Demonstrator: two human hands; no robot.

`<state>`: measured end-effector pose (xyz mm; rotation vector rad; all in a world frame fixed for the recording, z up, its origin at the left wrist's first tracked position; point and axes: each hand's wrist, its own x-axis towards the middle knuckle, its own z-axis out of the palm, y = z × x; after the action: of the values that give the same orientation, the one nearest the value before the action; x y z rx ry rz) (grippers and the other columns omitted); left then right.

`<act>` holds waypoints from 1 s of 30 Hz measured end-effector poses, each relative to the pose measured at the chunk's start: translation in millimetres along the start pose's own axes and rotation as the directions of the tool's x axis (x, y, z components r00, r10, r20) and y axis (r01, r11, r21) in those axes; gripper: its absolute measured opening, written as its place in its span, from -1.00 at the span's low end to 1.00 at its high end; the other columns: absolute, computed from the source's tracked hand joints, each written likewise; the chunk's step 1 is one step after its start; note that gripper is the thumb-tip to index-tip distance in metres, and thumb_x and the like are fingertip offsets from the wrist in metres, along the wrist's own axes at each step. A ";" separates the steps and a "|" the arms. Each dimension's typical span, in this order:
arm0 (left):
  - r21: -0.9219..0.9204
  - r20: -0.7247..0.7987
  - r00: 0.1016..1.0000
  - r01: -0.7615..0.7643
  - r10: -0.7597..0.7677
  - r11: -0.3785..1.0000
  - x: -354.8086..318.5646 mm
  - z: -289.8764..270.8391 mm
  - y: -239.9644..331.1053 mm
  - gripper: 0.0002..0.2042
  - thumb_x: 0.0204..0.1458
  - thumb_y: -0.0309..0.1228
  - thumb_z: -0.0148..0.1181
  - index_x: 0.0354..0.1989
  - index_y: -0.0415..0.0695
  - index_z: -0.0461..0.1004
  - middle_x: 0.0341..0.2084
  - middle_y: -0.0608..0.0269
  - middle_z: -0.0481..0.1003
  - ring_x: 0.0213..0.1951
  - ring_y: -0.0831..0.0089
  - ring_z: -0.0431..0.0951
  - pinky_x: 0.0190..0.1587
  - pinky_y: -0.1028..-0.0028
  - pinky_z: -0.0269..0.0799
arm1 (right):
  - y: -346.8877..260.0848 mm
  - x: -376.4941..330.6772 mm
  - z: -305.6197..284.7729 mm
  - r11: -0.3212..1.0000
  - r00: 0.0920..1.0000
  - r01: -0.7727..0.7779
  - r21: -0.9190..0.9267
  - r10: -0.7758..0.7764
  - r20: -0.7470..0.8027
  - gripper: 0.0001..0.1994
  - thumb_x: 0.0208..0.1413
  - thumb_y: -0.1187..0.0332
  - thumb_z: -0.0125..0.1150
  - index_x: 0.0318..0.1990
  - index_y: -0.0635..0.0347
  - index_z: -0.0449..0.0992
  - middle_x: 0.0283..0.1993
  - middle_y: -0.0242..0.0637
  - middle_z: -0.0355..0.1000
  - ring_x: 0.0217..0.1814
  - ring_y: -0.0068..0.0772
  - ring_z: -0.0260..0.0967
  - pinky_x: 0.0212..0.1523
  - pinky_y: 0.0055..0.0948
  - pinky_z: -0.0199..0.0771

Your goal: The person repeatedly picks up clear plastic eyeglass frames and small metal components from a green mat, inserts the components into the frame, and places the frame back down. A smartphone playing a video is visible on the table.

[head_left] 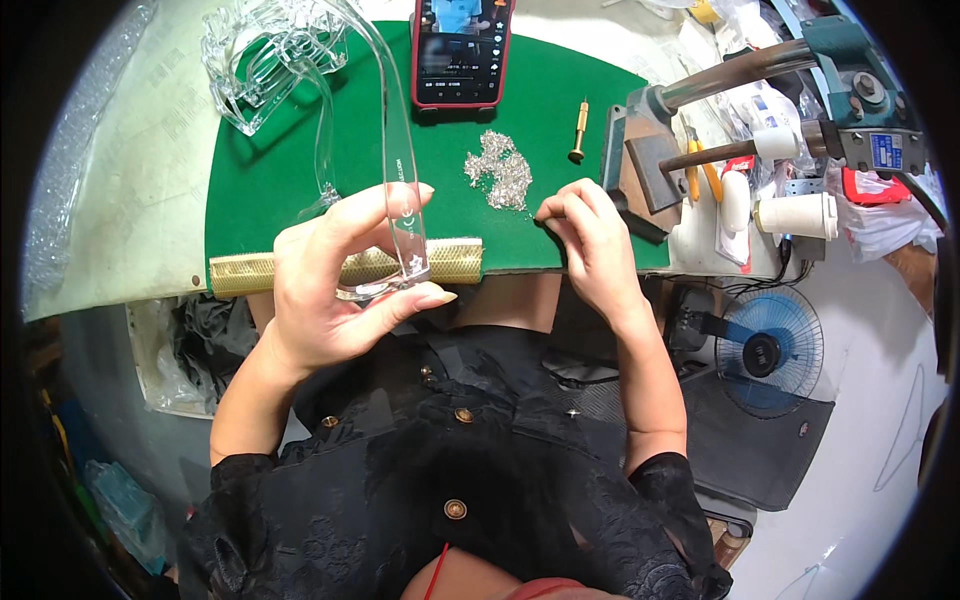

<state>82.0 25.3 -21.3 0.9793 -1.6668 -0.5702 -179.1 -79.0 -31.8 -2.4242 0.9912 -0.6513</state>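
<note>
Clear curved plastic strip [400,170], glossy, pinched in left hand [335,290].

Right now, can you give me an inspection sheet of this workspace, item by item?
Surface: green mat on a pale bench, gold mesh strip along its near edge.
Job's things: clear plastic arm; heap of tiny silver parts.
Clutter: phone, brass-handled tool, clear plastic pieces, small press.
Hands: left hand holds the clear arm; right hand pinches fingertips beside the heap, contents too small to tell.
Cables: thin cords beside the fan.
Surroundings: blue fan on the floor.
</note>
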 end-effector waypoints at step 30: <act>-0.038 -0.076 0.995 -0.075 0.072 0.996 11.7 14.4 -0.4 -0.44 -0.29 -0.38 0.50 -0.08 -0.32 0.43 -0.20 0.06 0.57 -0.53 0.47 0.58 -0.44 0.56 0.48 | 5.9 -2.9 -0.9 0.999 0.999 -0.046 0.003 0.046 0.004 -0.90 -0.05 0.64 0.18 -0.35 0.30 0.47 -0.39 -0.24 0.36 -0.37 -0.30 0.38 -0.35 -0.44 0.37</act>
<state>67.5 13.8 -19.8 0.8958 -1.6125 -0.5105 -184.5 -80.9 -35.0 -2.3923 1.0405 -0.6313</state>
